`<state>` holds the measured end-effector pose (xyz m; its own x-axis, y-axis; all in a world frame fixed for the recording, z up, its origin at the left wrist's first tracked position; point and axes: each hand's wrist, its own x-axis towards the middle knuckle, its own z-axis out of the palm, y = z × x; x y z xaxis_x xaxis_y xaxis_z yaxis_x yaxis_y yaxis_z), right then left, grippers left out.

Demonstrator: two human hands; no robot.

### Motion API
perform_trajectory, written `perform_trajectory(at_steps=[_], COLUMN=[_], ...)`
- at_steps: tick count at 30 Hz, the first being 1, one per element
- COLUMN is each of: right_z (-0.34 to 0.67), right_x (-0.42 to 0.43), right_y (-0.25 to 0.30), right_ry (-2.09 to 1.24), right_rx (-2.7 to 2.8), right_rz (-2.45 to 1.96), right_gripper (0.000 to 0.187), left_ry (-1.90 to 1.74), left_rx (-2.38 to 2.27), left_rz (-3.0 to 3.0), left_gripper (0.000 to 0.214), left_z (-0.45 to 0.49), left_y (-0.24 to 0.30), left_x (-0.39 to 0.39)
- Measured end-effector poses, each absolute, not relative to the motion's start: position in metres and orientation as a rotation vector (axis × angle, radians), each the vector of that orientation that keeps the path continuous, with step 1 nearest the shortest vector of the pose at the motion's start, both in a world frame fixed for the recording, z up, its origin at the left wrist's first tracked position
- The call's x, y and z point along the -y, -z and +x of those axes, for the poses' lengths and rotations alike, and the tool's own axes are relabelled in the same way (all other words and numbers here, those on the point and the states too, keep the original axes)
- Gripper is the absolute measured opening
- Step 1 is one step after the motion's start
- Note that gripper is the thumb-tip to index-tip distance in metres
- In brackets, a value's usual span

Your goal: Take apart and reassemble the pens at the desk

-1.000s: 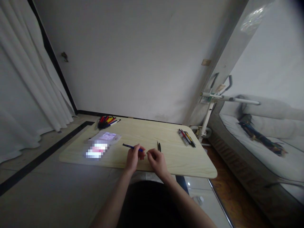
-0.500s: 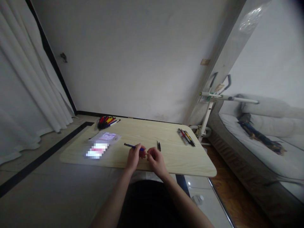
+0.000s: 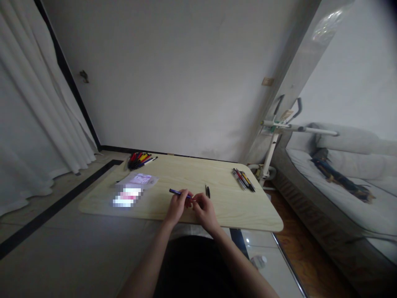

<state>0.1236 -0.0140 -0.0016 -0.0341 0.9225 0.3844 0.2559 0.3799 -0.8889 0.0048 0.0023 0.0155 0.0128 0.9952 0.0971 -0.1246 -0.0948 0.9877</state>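
My left hand [image 3: 180, 203] is closed around a dark blue pen [image 3: 175, 192], which slants from upper left down toward my other hand. At the pen's lower right end, the fingers of my right hand [image 3: 203, 207] are pinched together. A small thin piece seems to sit between the fingertips, too small to make out. Just beyond my right hand lie two short black pen parts, perhaps caps [image 3: 207, 191], side by side on the wooden-topped table [image 3: 182, 171].
At the far left of the table is a pile of coloured pens [image 3: 141, 160]. A clear plastic packet [image 3: 141, 179] and a bright, blurred-out phone-like screen [image 3: 127, 196] lie nearer. Several pens [image 3: 243, 179] lie in a group on the right. A plastic bottle [image 3: 259, 260] is on the floor.
My left hand has shifted slightly right with the blue pen, so less of it sticks out and its end sits closer to my right fingers. My right hand has barely moved.
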Motion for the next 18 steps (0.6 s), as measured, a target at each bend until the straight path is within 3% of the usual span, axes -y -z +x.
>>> perform_trajectory(at_steps=[18], right_z=[0.1227], right_x=[0.0161], right_y=[-0.0015], right_ry=[-0.774], right_rx=[1.554], right_rz=[-1.129], right_gripper=[0.010], left_ry=[-1.318], left_rx=[-1.058], left_rz=[1.154], left_gripper=[0.033], left_z=[0.0035], left_y=[-0.0131], left_x=[-0.0015])
